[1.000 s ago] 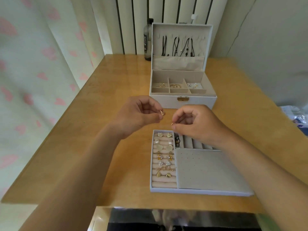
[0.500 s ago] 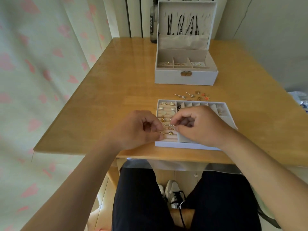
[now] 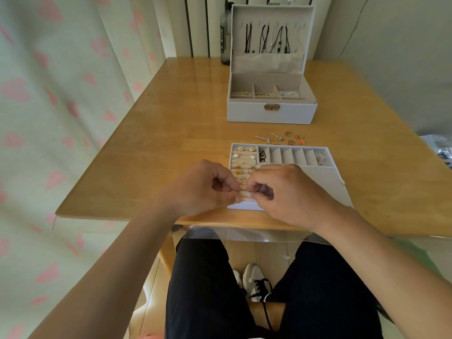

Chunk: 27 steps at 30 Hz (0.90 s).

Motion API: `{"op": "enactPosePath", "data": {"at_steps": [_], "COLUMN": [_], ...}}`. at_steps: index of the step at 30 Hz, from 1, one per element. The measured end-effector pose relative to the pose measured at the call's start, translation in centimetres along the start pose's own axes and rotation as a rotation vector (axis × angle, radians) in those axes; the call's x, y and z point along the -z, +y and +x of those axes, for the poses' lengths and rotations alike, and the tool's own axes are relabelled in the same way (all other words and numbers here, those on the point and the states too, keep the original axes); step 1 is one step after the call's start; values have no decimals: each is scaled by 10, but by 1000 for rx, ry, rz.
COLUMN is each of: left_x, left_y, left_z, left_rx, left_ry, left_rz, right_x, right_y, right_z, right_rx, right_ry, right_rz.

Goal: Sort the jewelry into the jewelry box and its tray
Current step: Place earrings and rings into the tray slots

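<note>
My left hand [image 3: 205, 189] is curled, thumb and forefinger pinched on a small gold earring [image 3: 240, 195]. My right hand [image 3: 286, 192] is likewise curled, its fingertips pinched on a second small gold piece [image 3: 252, 191]. Both sit over the near-left corner of the white, beige-lined tray [image 3: 278, 144], at the wooden table's [image 3: 171, 143] near edge. The white jewelry box [image 3: 271, 115], lid raised, stands toward the far edge. Loose studs and charms [image 3: 281, 138] lie between them.

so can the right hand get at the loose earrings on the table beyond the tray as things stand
Probably yes. The loose earrings lie on the table just past the far edge of the tray, nothing standing between. But the right hand pinches a small gold piece, which would go down first.
</note>
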<state>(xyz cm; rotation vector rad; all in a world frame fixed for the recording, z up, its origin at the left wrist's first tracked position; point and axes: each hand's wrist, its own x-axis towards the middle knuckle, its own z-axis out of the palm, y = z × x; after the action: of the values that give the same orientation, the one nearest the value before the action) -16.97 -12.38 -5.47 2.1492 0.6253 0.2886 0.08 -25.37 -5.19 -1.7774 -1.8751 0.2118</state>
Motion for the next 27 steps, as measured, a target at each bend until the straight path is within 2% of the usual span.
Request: {"op": "enactPosePath", "data": {"at_steps": [7, 11, 14, 21, 27], "left_x": [-2, -2, 0, 3, 4], "left_y": [-4, -4, -3, -3, 4], "left_z": [1, 2, 1, 2, 5], "left_rx": [-27, -65, -84, -61, -29], "left_ry": [55, 54, 42, -2, -30], "left_rz": [40, 83, 122, 149, 136], "right_x": [-4, -4, -4, 2, 11], "right_y": [-1, -4, -3, 0, 4], "right_z": [0, 1, -1, -2, 8], "right_rx": [16, 92, 119, -123, -193], "right_ry": [68, 42, 24, -2, -141], "right_rz": [-62, -202, -187, 110, 90]}}
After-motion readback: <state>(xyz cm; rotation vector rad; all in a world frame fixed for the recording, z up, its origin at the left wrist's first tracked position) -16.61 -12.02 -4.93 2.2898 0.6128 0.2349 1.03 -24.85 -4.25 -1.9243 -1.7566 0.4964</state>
